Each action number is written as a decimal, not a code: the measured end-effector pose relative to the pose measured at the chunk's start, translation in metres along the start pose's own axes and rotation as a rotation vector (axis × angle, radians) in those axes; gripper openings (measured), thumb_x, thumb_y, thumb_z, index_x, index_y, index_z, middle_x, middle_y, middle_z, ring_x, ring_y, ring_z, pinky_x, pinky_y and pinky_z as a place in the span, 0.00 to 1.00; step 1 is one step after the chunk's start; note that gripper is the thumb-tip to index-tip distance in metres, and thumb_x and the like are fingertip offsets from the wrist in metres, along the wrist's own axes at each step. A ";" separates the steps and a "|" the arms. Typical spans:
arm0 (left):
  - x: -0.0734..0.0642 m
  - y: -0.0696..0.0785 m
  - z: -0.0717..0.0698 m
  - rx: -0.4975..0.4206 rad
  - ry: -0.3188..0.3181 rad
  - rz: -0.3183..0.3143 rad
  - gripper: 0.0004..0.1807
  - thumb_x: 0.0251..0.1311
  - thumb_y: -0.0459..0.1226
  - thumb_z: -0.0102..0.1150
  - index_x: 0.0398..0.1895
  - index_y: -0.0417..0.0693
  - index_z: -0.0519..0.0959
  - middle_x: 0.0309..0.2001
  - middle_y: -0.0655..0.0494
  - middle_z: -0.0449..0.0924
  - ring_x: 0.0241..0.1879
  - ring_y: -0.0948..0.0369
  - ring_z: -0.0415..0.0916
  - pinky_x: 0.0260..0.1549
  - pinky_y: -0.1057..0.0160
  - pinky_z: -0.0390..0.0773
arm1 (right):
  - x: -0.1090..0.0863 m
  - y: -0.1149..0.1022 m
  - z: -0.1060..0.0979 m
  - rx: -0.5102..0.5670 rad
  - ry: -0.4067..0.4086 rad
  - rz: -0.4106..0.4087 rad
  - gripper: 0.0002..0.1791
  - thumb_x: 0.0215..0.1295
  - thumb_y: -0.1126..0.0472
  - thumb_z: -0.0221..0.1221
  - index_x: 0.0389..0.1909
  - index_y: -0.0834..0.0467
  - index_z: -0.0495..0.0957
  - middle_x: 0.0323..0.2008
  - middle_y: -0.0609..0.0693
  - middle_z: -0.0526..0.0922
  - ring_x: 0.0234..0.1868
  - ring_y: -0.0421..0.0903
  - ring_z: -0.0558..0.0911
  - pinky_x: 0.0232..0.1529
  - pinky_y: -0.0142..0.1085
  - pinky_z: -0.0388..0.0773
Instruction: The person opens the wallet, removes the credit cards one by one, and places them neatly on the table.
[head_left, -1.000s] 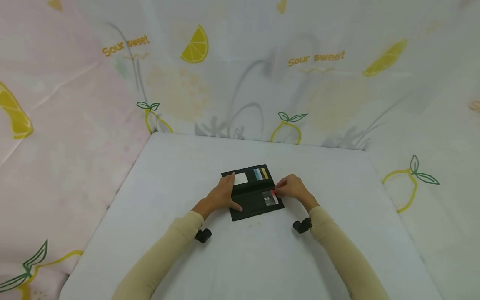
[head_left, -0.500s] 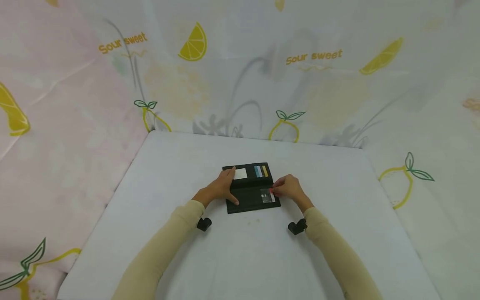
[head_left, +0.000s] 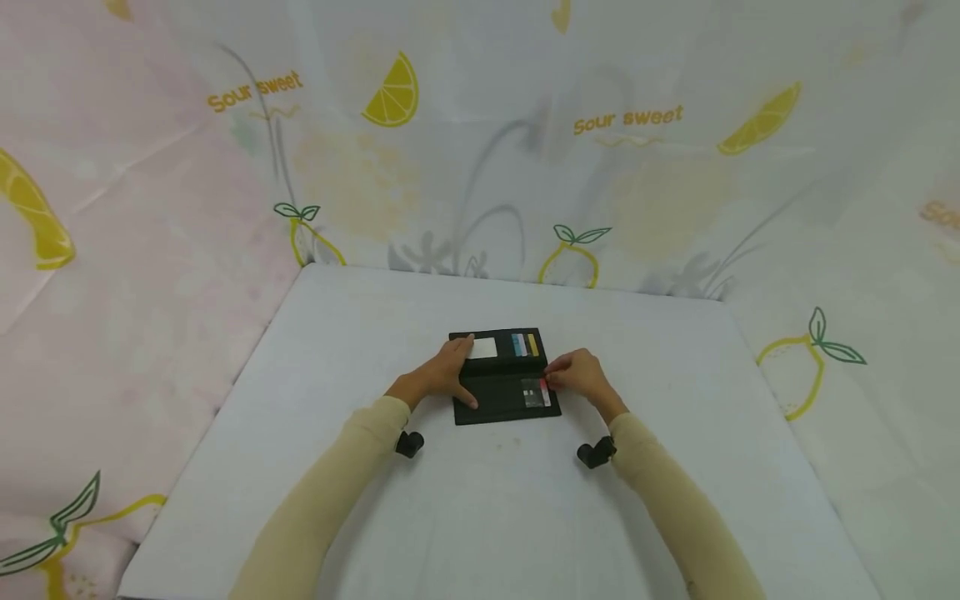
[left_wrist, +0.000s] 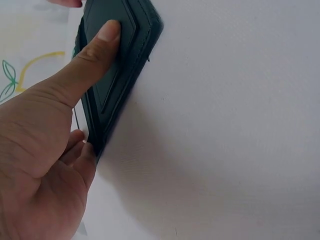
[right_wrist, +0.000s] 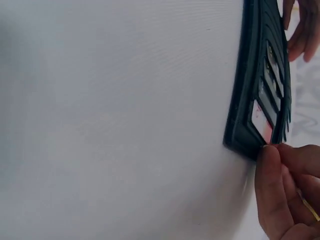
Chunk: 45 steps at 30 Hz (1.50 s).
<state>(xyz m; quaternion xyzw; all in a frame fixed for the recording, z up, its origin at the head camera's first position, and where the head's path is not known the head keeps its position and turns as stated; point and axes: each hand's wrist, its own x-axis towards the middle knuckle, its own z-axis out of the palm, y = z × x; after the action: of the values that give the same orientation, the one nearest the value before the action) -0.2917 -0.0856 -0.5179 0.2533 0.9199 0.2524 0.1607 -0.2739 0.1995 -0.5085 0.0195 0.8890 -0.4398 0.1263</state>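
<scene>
A black wallet (head_left: 495, 398) lies spread open on the white table, its fold running across between an upper and a lower panel. My left hand (head_left: 442, 371) holds its left side; in the left wrist view the thumb (left_wrist: 95, 55) presses on the lower panel and the other fingers are at the edge. At the lower panel's right end, my right hand (head_left: 581, 372) pinches the corner of a red-and-white card (right_wrist: 262, 122) that sits in a slot. A greyish card (head_left: 531, 393) shows beside it. The upper panel carries a white card (head_left: 483, 348) and several coloured cards (head_left: 525, 344).
The white table (head_left: 375, 533) extends around the wallet on all sides. Behind it and at both sides hangs a lemon-printed cloth (head_left: 465, 167). A small black device (head_left: 596, 452) is worn at each wrist.
The wallet has turned slightly, so its lower edge lies more level. Both hands stay on it, and my right hand has shifted a little left with the card corner between its fingers.
</scene>
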 end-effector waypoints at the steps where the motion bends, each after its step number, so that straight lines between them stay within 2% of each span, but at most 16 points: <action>1: 0.000 0.000 0.000 0.001 -0.005 0.000 0.72 0.37 0.51 0.81 0.77 0.36 0.39 0.76 0.39 0.43 0.74 0.46 0.41 0.70 0.51 0.52 | 0.000 0.001 0.001 0.000 0.003 -0.005 0.06 0.59 0.69 0.65 0.38 0.66 0.85 0.33 0.55 0.87 0.28 0.42 0.84 0.33 0.33 0.82; 7: 0.000 0.000 0.001 0.005 -0.002 -0.012 0.73 0.36 0.50 0.82 0.77 0.36 0.39 0.75 0.39 0.44 0.74 0.47 0.42 0.71 0.52 0.52 | -0.001 0.003 0.003 -0.008 -0.003 0.015 0.08 0.62 0.67 0.64 0.40 0.65 0.85 0.36 0.55 0.86 0.29 0.41 0.83 0.33 0.33 0.81; 11: 0.000 0.001 0.001 0.007 -0.002 -0.013 0.73 0.37 0.50 0.82 0.77 0.37 0.39 0.76 0.40 0.44 0.74 0.47 0.42 0.71 0.52 0.52 | 0.001 0.000 0.002 0.019 -0.042 0.057 0.10 0.64 0.67 0.61 0.42 0.68 0.83 0.37 0.56 0.85 0.31 0.43 0.82 0.34 0.33 0.81; 16: 0.000 0.002 0.000 0.007 -0.004 -0.007 0.73 0.37 0.50 0.81 0.77 0.36 0.39 0.76 0.39 0.43 0.74 0.47 0.42 0.71 0.52 0.51 | 0.000 -0.009 -0.002 0.024 -0.080 0.057 0.11 0.62 0.67 0.62 0.42 0.71 0.81 0.36 0.58 0.85 0.31 0.44 0.83 0.34 0.34 0.81; 22: 0.000 0.004 0.000 0.018 -0.002 -0.024 0.73 0.37 0.51 0.81 0.77 0.37 0.38 0.76 0.40 0.43 0.74 0.47 0.41 0.71 0.51 0.51 | -0.004 -0.015 -0.005 0.088 -0.090 0.068 0.11 0.62 0.68 0.63 0.43 0.71 0.80 0.36 0.58 0.86 0.33 0.44 0.85 0.39 0.37 0.82; 28: 0.001 0.002 0.000 0.017 -0.006 -0.027 0.73 0.36 0.51 0.82 0.77 0.37 0.39 0.76 0.40 0.42 0.75 0.47 0.41 0.71 0.51 0.51 | -0.006 -0.009 -0.004 0.098 -0.071 0.098 0.14 0.61 0.66 0.64 0.45 0.69 0.81 0.38 0.57 0.86 0.36 0.44 0.84 0.44 0.39 0.81; 34: 0.004 0.001 0.002 0.018 -0.022 -0.015 0.74 0.35 0.51 0.82 0.77 0.38 0.38 0.76 0.42 0.44 0.74 0.47 0.42 0.70 0.52 0.52 | -0.008 0.000 0.001 0.096 -0.060 0.132 0.12 0.59 0.66 0.67 0.42 0.69 0.81 0.33 0.55 0.86 0.31 0.43 0.85 0.39 0.36 0.81; 41: 0.006 0.001 0.001 0.028 -0.037 -0.002 0.74 0.35 0.50 0.82 0.77 0.39 0.38 0.76 0.42 0.43 0.74 0.48 0.43 0.70 0.52 0.53 | -0.013 -0.001 0.002 0.083 -0.036 0.146 0.09 0.57 0.66 0.68 0.37 0.67 0.81 0.29 0.54 0.85 0.27 0.43 0.83 0.33 0.33 0.80; 45: 0.007 0.001 0.001 0.025 -0.037 0.003 0.74 0.35 0.50 0.82 0.77 0.38 0.38 0.76 0.41 0.43 0.74 0.47 0.42 0.70 0.51 0.52 | -0.015 0.001 0.000 0.076 -0.070 0.130 0.08 0.58 0.67 0.68 0.36 0.67 0.82 0.29 0.54 0.84 0.25 0.42 0.82 0.31 0.33 0.80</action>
<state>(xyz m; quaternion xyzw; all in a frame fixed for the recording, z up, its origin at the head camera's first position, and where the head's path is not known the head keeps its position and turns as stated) -0.2964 -0.0810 -0.5190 0.2614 0.9195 0.2362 0.1742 -0.2591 0.2008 -0.5058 0.0665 0.8636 -0.4644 0.1848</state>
